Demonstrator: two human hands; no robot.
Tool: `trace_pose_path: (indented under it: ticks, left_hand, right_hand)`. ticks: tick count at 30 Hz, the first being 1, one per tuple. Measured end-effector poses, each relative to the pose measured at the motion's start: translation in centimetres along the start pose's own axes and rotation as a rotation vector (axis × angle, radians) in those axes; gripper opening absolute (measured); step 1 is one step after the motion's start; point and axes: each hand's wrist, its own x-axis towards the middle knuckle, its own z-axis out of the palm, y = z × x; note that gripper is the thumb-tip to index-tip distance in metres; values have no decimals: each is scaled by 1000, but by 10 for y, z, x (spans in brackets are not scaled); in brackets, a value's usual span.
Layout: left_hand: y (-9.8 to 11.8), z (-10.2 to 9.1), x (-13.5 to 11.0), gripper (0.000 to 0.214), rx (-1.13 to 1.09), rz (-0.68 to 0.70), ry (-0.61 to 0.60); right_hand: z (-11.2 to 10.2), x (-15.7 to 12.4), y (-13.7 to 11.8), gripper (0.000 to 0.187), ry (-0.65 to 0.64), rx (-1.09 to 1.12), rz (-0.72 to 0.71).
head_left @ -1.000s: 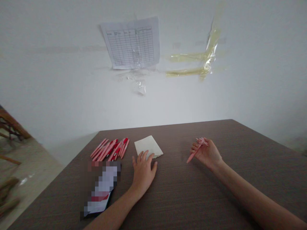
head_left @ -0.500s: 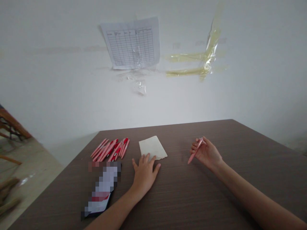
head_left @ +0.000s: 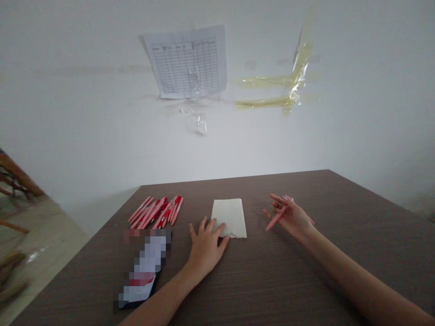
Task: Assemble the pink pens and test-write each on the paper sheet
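Observation:
My left hand (head_left: 206, 244) lies palm down on the table with its fingers spread. Some of its fingertips rest at the lower left of a small cream sheet of paper (head_left: 229, 215), which has a ragged near edge. To the right of the paper, my right hand (head_left: 292, 218) is turned partly on its side and holds a pink pen (head_left: 276, 219), tip pointing down and left. Its index finger is stretched out. A small pink tip shows at the far side of my right wrist; what it belongs to is hidden.
Several pink and red pens (head_left: 156, 212) lie in a bunch at the table's far left. A pixelated phone-like object (head_left: 144, 271) lies left of my left forearm. Behind the brown table (head_left: 258, 290) is a white wall with a taped printed sheet (head_left: 188, 63).
The paper has shifted right and turned straighter, and my left hand has moved slightly right. My right hand has loosened its curl, the index finger now stretched out, the pen still held.

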Motion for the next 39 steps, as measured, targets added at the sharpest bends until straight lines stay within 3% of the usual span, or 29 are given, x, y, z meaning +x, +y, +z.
trace_pose_path:
  ticks: [8, 16, 21, 23, 26, 31, 36, 39]
  left_hand:
    - [5, -8, -1, 38, -54, 31, 62]
    - [7, -8, -5, 44, -59, 95, -4]
    - [12, -19, -7, 58, -108, 228, -66]
    - [10, -18, -5, 55, -113, 260, -49]
    - [4, -13, -2, 41, -87, 224, -42]
    - [-1, -14, -1, 42, -71, 227, -112]
    - [4, -16, -3, 37, -90, 299, -67]
    - [3, -12, -1, 42, -70, 233, 7]
  right_hand:
    - [5, -5, 1, 30, -13, -256, -37]
    - [9, -8, 7, 42, -22, -548, -247]
    - [11, -6, 10, 33, -59, -795, -375]
    - [11, -6, 12, 27, -56, -871, -423]
    - [8, -5, 16, 22, -61, -934, -443]
    - [6, -6, 25, 23, -173, -1023, -472]
    - [3, -7, 35, 22, -210, -1119, -497]
    - [0, -6, 36, 17, -207, -1133, -514]
